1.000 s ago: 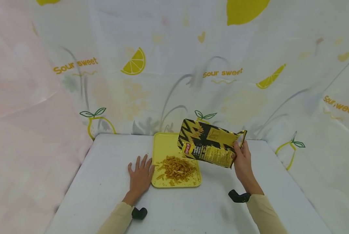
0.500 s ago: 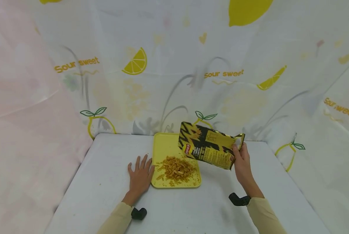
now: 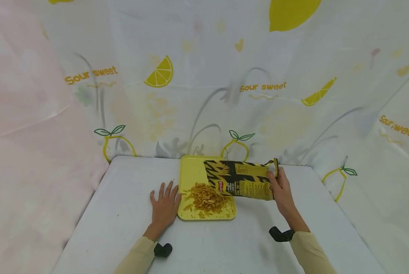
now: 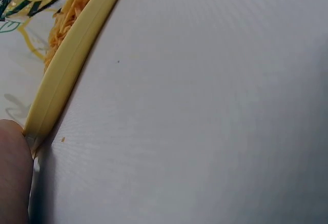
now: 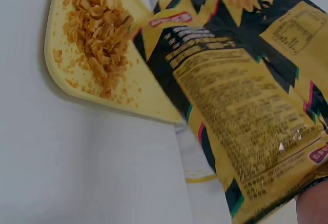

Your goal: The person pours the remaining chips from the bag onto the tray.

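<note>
My right hand [image 3: 282, 189] grips a black-and-gold chip bag [image 3: 243, 179] by one end, the thumb on its printed side. The bag lies nearly level in the air, its far end over the right part of a yellow tray [image 3: 194, 167]. On the tray sits a heap of broken chips [image 3: 206, 199] with crumbs around it; the right wrist view also has this chip heap [image 5: 100, 29], beside the bag. Fingers spread, my left hand [image 3: 165, 207] rests on the table against the tray's left edge. One of its digits [image 4: 13, 167] touches the tray rim [image 4: 66, 70] in the left wrist view.
The white table [image 3: 122, 213] carries a few stray crumbs left of the tray and near the front. A lemon-printed cloth [image 3: 197, 106] hangs right behind the table's back edge and along both sides.
The chip bag has come down and swung a little left, from slanted to nearly level. My right hand has shifted slightly left with it. My left hand and the chip heap look the same.
</note>
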{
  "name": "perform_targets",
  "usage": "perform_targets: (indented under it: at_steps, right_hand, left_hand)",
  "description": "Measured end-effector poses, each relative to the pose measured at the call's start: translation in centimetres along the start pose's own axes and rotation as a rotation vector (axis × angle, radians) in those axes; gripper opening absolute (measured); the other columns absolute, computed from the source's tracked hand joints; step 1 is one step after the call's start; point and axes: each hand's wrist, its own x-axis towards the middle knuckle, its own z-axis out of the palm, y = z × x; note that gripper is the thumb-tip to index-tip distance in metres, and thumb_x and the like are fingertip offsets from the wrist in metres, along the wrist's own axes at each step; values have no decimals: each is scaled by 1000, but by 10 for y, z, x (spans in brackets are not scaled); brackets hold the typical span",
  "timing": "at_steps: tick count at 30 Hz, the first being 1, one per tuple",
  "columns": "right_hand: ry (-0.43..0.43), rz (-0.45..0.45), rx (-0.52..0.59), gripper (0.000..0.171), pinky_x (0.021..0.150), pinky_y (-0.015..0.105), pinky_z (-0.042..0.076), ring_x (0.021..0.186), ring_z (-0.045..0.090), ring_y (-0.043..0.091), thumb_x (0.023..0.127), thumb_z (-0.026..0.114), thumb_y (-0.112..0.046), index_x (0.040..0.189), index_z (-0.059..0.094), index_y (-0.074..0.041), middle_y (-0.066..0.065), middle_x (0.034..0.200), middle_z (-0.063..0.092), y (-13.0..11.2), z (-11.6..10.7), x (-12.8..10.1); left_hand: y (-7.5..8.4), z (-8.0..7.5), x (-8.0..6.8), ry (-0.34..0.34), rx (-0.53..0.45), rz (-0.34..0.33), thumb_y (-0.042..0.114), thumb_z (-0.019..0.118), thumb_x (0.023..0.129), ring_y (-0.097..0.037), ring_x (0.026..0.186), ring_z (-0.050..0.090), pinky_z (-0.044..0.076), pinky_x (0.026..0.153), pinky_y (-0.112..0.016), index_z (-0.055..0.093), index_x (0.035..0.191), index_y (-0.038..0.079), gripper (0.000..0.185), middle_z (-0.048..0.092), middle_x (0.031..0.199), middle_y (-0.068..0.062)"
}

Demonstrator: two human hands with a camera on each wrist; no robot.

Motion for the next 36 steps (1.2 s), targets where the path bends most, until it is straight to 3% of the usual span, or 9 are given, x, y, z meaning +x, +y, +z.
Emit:
perform_targets:
  at_steps: [3, 9, 14, 19, 24, 27, 29, 33, 36]
  right_hand:
    - [-6, 11, 33, 56, 91, 12, 50, 119, 55, -5, 110, 40, -44, 158, 24, -18, -8, 143, 47, -1, -1, 0]
    - [-13, 2, 0, 48, 83, 16, 54, 105, 63, 0, 111, 40, -43, 147, 34, -12, -6, 128, 57, -2, -2, 2]
    - [-7, 58, 41, 57, 97, 16, 51, 130, 56, 4, 110, 38, -46, 159, 22, -23, -3, 151, 47, -2, -3, 2]
    - [8, -8, 3, 30, 79, 19, 55, 96, 65, 1, 111, 41, -41, 131, 42, -20, -14, 114, 62, 0, -2, 4]
    - [-7, 17, 59, 53, 90, 14, 52, 116, 60, -3, 110, 41, -45, 153, 30, -16, -9, 137, 54, -2, -1, 5]
    - [-33, 13, 7, 47, 86, 16, 53, 107, 62, -3, 111, 40, -40, 147, 34, -11, -9, 129, 58, -1, 2, 4]
    - [-22, 7, 4, 35, 80, 18, 54, 96, 64, 0, 111, 40, -39, 137, 40, -15, -10, 114, 59, -1, 3, 4]
    - [11, 0, 69, 29, 83, 17, 53, 103, 63, -1, 110, 41, -43, 136, 41, -29, -13, 119, 58, -3, 4, 5]
    - [10, -36, 15, 26, 76, 17, 51, 90, 60, 0, 111, 43, -38, 129, 43, -20, -12, 106, 58, -5, 4, 6]
  left_hand:
    - [0, -1, 0, -12, 0, -1, 38, 45, 109, -44, 154, 31, 14, 116, -73, 53, 148, 11, 49, 42, 163, -14]
    - [-1, 0, 0, -14, 5, -9, 39, 44, 109, -44, 154, 30, 14, 117, -72, 53, 149, 11, 49, 42, 163, -14]
    - [-2, 1, 0, -14, 10, -11, 39, 45, 109, -44, 154, 31, 14, 116, -73, 53, 149, 11, 49, 42, 163, -14]
    - [-1, 2, 0, -5, -1, -8, 39, 45, 108, -45, 154, 31, 14, 116, -73, 53, 148, 11, 49, 43, 163, -14]
    - [-1, 2, 1, 31, -1, 6, 37, 48, 107, -45, 152, 33, 16, 115, -73, 55, 146, 10, 48, 45, 161, -15]
    - [-1, 2, 1, 30, -8, 5, 37, 48, 107, -45, 152, 33, 15, 115, -73, 55, 146, 10, 47, 46, 161, -15]
    - [0, 2, 1, 21, -6, 4, 37, 47, 108, -45, 152, 33, 15, 115, -73, 55, 146, 10, 48, 45, 161, -15]
    - [0, 2, 1, 13, 1, 7, 37, 47, 108, -45, 153, 32, 15, 116, -73, 54, 147, 9, 48, 44, 162, -15]
    - [-1, 1, 1, 10, 12, 3, 37, 46, 108, -44, 153, 32, 15, 116, -73, 54, 147, 10, 49, 44, 162, -14]
